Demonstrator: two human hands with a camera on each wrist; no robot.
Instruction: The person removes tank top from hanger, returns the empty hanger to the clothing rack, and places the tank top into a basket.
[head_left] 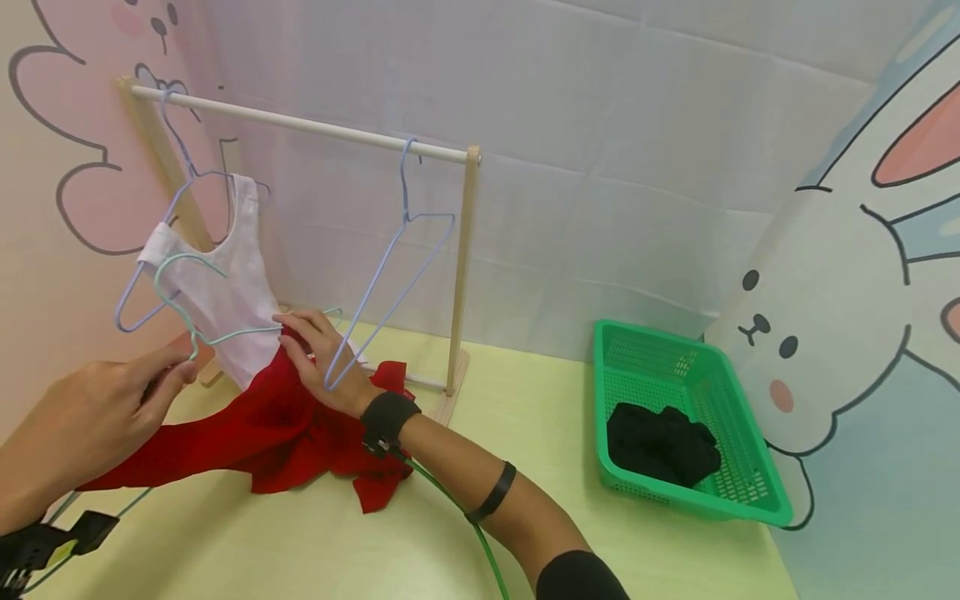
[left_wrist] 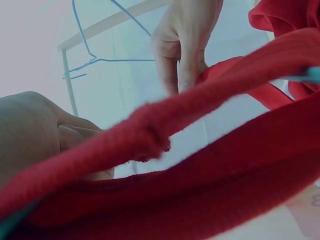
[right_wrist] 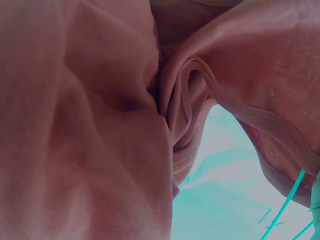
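A mint-green wire hanger [head_left: 176,310] is pinched near the base of its hook between the thumb and fingers of my left hand [head_left: 105,417]. Red cloth of a garment [head_left: 225,442] drapes along this hanger and below my hands. My right hand [head_left: 330,367] pinches the garment's edge by one arm of the hanger; the left wrist view also shows these fingers on the red cloth [left_wrist: 225,67]. Just behind, a white sleeveless top [head_left: 243,283] hangs on a blue hanger [head_left: 180,196]. Folds of the garment [right_wrist: 100,150] fill most of the right wrist view.
A wooden rack with a white rail [head_left: 300,125] stands at the back left. Another blue hanger [head_left: 382,267], bare, hangs from it and overlaps my right hand in the head view. On the table's right, a green basket [head_left: 611,383] holds black cloth [head_left: 660,446].
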